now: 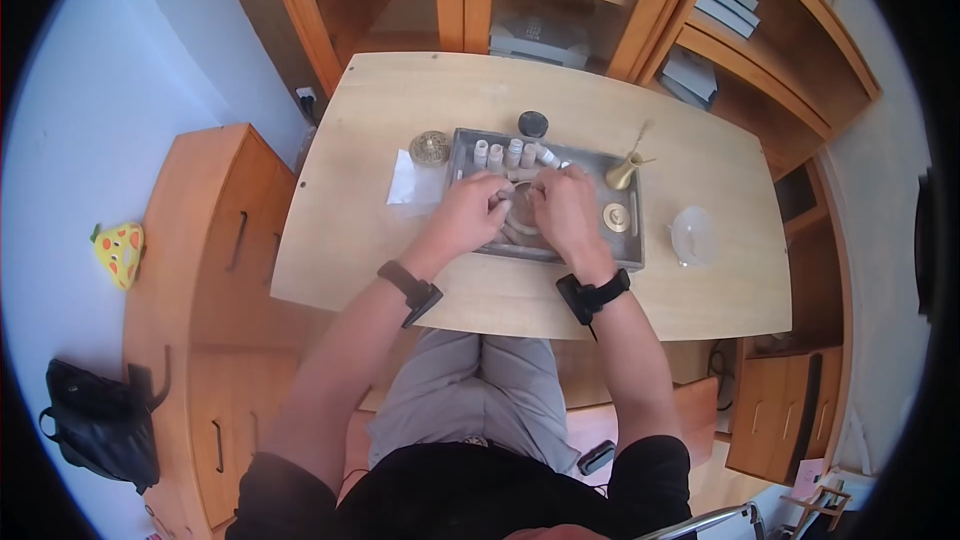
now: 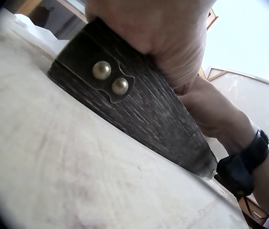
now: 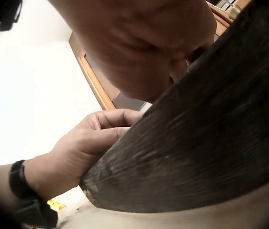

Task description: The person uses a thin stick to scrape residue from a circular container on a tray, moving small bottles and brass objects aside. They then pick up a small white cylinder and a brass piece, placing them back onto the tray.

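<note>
Both hands are over a dark grey wooden tray [image 1: 640,240], their wrists low above its near wall. My left hand [image 1: 470,215] curls its thumb and fingers at the left edge of a grey round piece with a pale rim [image 1: 522,210]. From the right side, my right hand [image 1: 565,210] bends its fingers to the same rim. The tray's wall [image 3: 187,152] hides most fingertips in the wrist views. Small capped bottles [image 1: 497,156] line the tray's far side, some upright, one leaning. A brass lid with a knob [image 1: 616,218] lies right of my right hand.
A brass vase with thin tools [image 1: 622,174] stands at the tray's right. Farther right is a clear cup [image 1: 692,237]. White paper [image 1: 405,183] and an openwork brass lid [image 1: 430,148] lie to the left. A dark round object [image 1: 533,124] sits behind the tray.
</note>
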`<state>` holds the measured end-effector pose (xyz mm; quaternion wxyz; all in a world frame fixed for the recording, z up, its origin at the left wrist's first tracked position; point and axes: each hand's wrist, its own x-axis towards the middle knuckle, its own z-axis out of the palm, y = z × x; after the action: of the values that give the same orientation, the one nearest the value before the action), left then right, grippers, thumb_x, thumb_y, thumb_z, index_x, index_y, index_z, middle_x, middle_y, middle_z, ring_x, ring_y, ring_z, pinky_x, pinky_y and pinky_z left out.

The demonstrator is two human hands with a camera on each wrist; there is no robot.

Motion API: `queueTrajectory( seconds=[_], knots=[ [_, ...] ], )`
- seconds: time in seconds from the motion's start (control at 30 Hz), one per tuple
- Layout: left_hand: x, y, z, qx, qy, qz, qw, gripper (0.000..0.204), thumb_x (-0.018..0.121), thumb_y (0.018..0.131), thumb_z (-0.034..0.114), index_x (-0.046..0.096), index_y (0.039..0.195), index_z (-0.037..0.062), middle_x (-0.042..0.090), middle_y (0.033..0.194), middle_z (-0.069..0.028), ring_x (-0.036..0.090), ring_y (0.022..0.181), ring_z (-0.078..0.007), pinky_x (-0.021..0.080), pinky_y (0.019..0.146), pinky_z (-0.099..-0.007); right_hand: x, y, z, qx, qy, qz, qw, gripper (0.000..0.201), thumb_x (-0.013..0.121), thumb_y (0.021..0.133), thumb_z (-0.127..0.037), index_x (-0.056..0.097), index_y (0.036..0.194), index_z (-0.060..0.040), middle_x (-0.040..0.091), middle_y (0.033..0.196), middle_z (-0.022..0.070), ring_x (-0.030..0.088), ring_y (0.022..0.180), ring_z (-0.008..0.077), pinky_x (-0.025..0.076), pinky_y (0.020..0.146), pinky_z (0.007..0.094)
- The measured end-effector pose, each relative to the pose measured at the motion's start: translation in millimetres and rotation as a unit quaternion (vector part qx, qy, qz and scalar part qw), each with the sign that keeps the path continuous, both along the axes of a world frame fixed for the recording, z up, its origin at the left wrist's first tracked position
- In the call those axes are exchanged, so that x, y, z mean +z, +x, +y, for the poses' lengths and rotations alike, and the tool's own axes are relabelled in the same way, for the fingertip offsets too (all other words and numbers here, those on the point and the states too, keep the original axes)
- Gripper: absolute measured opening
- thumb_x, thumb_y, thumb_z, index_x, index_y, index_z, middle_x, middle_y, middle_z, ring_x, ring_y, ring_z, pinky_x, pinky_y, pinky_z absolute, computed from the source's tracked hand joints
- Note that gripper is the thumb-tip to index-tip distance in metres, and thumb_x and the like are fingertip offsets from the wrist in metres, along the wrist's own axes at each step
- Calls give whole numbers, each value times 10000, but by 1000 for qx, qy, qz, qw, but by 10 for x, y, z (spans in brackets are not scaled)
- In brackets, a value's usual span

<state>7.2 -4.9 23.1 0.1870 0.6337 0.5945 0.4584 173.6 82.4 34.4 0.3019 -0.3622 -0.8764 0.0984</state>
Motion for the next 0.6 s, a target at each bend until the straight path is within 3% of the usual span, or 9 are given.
queueTrajectory(
  seconds=[0.2,0.4,0.6],
  knots=[
    [57,7,-15,4,1,10,1000,194,698,851,-1,707,1044,-18,652,879,-167,641,686,-279,526,660,-379,-24,26,20,8,-1,7,1000,77,734,805,-95,707,784,-26,704,783,191,650,883,393,479,806,507],
    [1,-1,-11,5,13,15,1000,198,696,854,2,708,1050,-25,652,876,-173,649,694,-286,529,667,-378,12,74,19,-22,-120,53,991,102,746,800,-111,725,771,-16,724,804,193,669,865,401,527,814,506],
    [34,13,-16,4,6,3,1000,195,692,850,0,706,1043,-24,651,872,-179,654,704,-303,528,669,-385,47,-36,-29,12,-36,21,999,80,737,790,-90,720,777,-13,715,780,197,665,832,395,522,777,514]
  ],
)
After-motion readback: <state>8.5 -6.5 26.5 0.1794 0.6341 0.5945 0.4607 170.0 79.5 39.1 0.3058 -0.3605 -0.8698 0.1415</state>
